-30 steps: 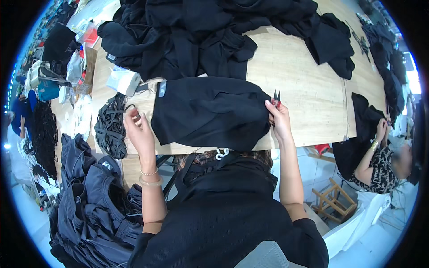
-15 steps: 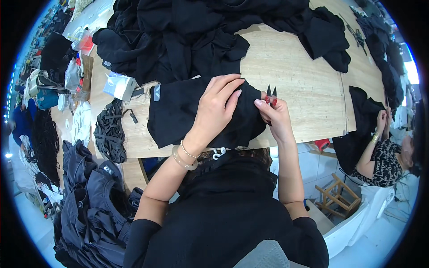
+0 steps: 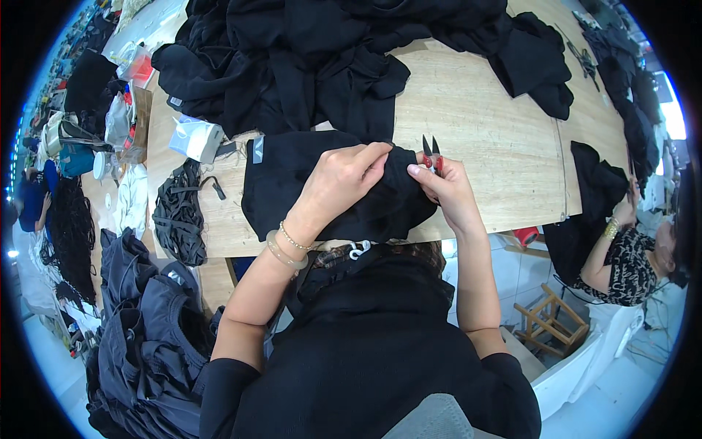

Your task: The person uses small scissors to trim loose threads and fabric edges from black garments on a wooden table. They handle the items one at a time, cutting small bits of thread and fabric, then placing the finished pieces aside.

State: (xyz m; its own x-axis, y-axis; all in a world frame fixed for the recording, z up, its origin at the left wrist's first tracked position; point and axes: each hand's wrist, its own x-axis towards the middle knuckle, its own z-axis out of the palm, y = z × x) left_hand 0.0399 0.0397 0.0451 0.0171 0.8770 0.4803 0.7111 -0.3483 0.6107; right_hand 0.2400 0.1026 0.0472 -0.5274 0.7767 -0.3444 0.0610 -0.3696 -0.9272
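While under left fingers (image 3: pixel 376 153) pinched on its edge, black garment (image 3: pixel 287 174) also by right fingers (image 3: pixel 420 172) wrapped round red-handled snips (image 3: pixel 428 162)

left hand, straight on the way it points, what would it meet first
Beyond the cloth it touches, the left hand would likely meet the snips in the right hand; depth is unclear.

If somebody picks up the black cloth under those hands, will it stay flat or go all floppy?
The black cloth would probably flop, since soft wrinkles show beside the left hand. It looks thin lying on the table, so it's likely fairly light. It probably won't roll, as it's spread out.
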